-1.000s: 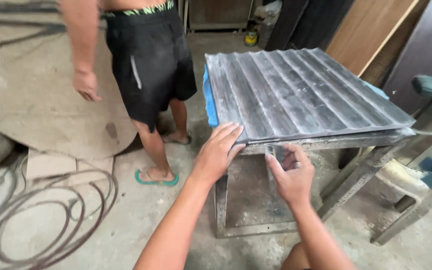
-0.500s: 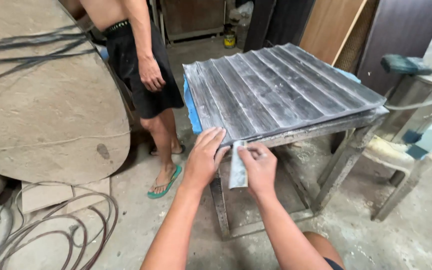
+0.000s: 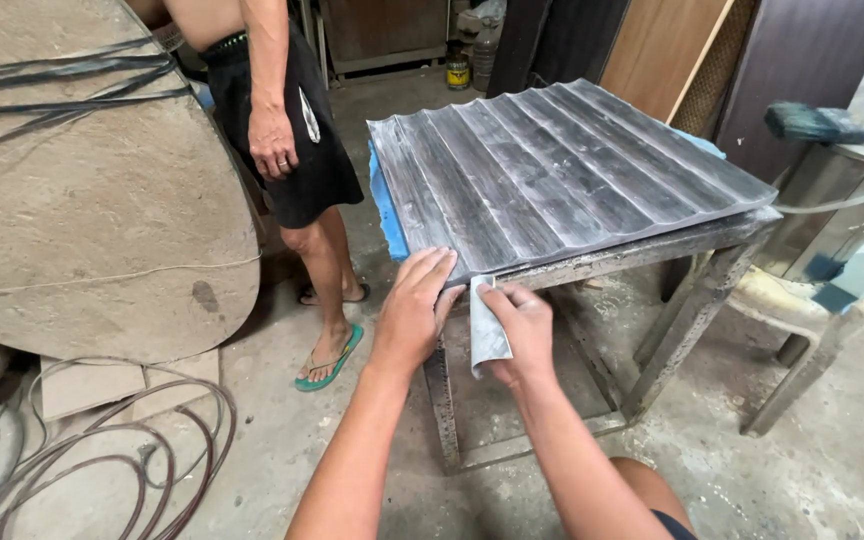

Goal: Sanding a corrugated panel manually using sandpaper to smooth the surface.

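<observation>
Right hand point(image 3: 518, 335) pinches sandpaper point(image 3: 487, 335); left hand point(image 3: 414, 310) flat on panel point(image 3: 562, 165).

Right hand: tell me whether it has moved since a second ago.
Yes. The right hand, then open below the grey ridged panel, has come up to its near edge and now presses a sheet of sandpaper there.

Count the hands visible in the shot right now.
3: left hand flat on the ribbed panel's near corner, right hand holding sandpaper beside it, bystander's hand hanging. Others may be hidden.
</observation>
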